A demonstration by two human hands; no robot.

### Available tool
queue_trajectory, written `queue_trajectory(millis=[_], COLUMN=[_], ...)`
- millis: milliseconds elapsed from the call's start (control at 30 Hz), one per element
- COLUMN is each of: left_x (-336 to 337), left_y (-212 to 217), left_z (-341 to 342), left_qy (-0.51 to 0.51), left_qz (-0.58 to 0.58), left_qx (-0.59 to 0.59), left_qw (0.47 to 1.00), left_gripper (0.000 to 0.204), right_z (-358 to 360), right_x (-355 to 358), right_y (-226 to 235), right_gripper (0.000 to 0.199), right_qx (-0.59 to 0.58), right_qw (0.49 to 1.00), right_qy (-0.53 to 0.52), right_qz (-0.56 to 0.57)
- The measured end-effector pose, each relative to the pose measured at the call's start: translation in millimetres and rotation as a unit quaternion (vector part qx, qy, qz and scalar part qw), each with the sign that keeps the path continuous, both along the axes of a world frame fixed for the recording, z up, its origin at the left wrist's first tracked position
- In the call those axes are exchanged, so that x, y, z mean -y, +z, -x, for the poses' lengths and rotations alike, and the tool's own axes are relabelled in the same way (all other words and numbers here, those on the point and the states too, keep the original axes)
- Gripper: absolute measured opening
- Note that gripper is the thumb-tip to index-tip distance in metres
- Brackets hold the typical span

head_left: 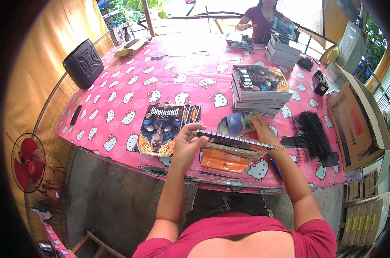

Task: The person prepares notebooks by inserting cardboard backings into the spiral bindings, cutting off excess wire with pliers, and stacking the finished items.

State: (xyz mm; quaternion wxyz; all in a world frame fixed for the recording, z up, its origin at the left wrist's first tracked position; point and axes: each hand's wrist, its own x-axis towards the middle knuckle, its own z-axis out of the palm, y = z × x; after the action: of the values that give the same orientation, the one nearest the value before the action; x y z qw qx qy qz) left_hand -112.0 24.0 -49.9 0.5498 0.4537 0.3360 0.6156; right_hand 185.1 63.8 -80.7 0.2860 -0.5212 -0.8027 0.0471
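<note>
A spiral notebook (238, 142) stands on edge with its black coil uppermost, and the coil's loose end juts out by my right wrist. My left hand (188, 144) is closed around its left end, thumb on the near side. Just beyond the coil reaches my right hand (263, 131), fingers stretched toward a rounded blue object (235, 124); whether they touch it is unclear. On the near side of the notebook lies an orange packet (224, 161). Left of my left hand, several dark illustrated notebook covers (160, 129) overlap flat on the table.
A tall notebook stack (259, 90) rises at centre right, with black coils (311, 135) beside it. An open cardboard box (358, 120) borders the right side. Across the pink table (130, 103), another person (266, 21) handles a booklet. A fan (28, 164) stands left.
</note>
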Motion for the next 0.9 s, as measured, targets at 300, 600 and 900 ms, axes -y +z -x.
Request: queue_trajectory(millis=[300, 600, 900], left_x=[70, 92, 91], left_y=[132, 28, 24], left_z=[-29, -89, -91], left_qy=[0.239, 0.086, 0.116], left_qz=[-0.418, -0.284, -0.369], left_qx=[-0.279, -0.329, -0.321], left_qw=[0.831, 0.896, 0.865], left_gripper=[0.021, 0.027, 0.023], right_z=[-56, 18, 11], right_x=[144, 183, 179], right_y=[-13, 73, 57], right_gripper=[0.054, 0.037, 0.033], right_qx=[0.149, -0.220, -0.559], right_qw=[0.978, 0.975, 0.715], right_qy=[-0.142, 0.001, 0.118], right_qz=[0.025, 0.042, 0.404])
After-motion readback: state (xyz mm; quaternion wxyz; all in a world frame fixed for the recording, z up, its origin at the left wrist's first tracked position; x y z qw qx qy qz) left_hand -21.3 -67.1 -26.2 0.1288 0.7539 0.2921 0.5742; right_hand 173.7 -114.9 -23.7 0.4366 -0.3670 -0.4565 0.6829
